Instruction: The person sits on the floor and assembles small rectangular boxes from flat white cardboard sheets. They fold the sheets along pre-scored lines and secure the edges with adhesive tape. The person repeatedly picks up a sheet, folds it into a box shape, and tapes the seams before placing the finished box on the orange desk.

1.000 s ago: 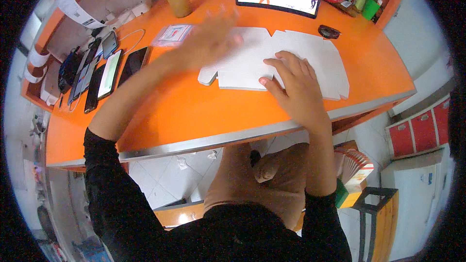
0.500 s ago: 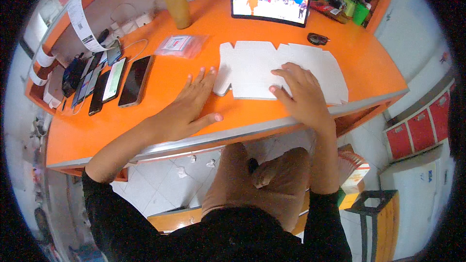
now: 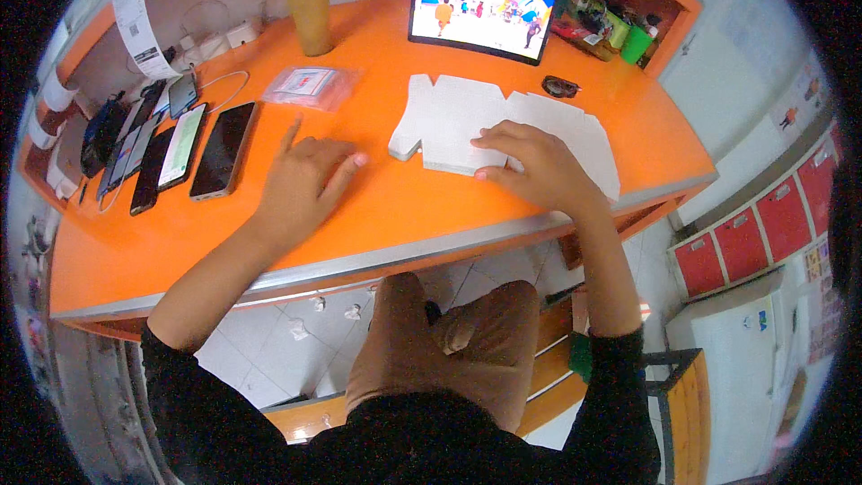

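Observation:
A stack of white die-cut cardboard (image 3: 462,108) with notched edges lies flat on the orange desk. My right hand (image 3: 543,166) rests on it, thumb at the near edge and bent fingers on top, with a gap between them. My left hand (image 3: 310,184) is over the desk, left of the stack and not touching it. Its index finger points away, its thumb stands apart, the other fingers are partly curled, and it holds nothing. A clear plastic packet (image 3: 310,87) with a white label lies beyond the left hand.
Several phones, including a dark one (image 3: 224,151), lie at the left near a hanging paper strip (image 3: 139,22). A yellowish cup (image 3: 308,13) and a lit tablet (image 3: 480,13) stand at the back. A small dark object (image 3: 560,86) lies behind the cardboard. The desk (image 3: 386,216) has a metal front edge.
My left hand has drawn back from the cardboard's left edge and curled some fingers. My right hand stays on the stack, its fingers more bent. The cardboard's left part has shifted slightly; the view has shifted too.

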`<state>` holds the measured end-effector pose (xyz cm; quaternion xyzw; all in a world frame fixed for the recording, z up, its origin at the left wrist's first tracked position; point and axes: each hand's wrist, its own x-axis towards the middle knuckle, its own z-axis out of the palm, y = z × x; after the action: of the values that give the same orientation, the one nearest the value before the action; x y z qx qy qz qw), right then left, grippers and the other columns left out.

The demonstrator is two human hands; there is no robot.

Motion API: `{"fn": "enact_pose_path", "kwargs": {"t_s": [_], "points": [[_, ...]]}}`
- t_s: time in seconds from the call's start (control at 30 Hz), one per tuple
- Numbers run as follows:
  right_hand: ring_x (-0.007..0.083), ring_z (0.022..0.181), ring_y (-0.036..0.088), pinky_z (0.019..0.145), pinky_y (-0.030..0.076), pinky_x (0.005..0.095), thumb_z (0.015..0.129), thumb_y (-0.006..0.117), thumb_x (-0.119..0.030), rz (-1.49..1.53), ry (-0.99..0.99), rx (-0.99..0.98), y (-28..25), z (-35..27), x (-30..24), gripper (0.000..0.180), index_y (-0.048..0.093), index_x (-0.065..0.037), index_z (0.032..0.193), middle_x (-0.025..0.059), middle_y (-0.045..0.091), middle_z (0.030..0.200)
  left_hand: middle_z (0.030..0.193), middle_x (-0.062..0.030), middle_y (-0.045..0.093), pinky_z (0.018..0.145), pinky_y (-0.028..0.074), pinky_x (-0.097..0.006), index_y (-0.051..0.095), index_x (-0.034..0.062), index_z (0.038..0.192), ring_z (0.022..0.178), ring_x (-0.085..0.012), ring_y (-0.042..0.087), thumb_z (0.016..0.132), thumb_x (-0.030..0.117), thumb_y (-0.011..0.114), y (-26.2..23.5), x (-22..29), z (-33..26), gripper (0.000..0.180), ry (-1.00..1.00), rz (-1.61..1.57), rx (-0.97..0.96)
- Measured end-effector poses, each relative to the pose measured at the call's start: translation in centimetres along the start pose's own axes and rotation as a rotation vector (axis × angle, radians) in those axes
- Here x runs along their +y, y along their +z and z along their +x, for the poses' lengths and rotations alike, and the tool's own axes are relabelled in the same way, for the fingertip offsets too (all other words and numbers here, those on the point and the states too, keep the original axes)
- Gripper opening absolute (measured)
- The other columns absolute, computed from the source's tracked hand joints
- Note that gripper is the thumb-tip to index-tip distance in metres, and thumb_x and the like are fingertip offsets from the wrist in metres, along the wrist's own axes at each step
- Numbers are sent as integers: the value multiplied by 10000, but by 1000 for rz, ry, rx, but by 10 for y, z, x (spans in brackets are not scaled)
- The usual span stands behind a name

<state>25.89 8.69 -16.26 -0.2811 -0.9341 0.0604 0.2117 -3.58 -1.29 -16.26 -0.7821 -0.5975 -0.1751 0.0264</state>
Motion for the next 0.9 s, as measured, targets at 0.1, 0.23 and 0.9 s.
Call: {"fn": "enact_pose_path", "kwargs": {"t_s": [0.1,0.23,0.9], "points": [[291,946,584,814,467,354,830,596,-273,-51,-15,30,0,6,3,316,622,-44,1045,120,611,1050,1149,-169,564,1088,140,-498,541,41,1159,1096,-321,498,923,323,437,0,-14,0,382,-94,79,39],[309,890,591,790,472,374,876,525,-211,-79,-29,28,3,14,7,250,616,-38,1031,120,617,1017,1233,-118,531,1089,79,-525,534,70,1205,1210,-281,424,933,382,398,20,-26,0,436,112,90,215],[259,904,619,728,513,353,765,552,-81,-422,-307,76,15,23,26,312,580,-35,1072,101,611,1088,1262,-73,498,1052,-17,-600,561,58,1159,1299,-259,310,903,524,364,31,-36,30,568,-19,261,136]]}}
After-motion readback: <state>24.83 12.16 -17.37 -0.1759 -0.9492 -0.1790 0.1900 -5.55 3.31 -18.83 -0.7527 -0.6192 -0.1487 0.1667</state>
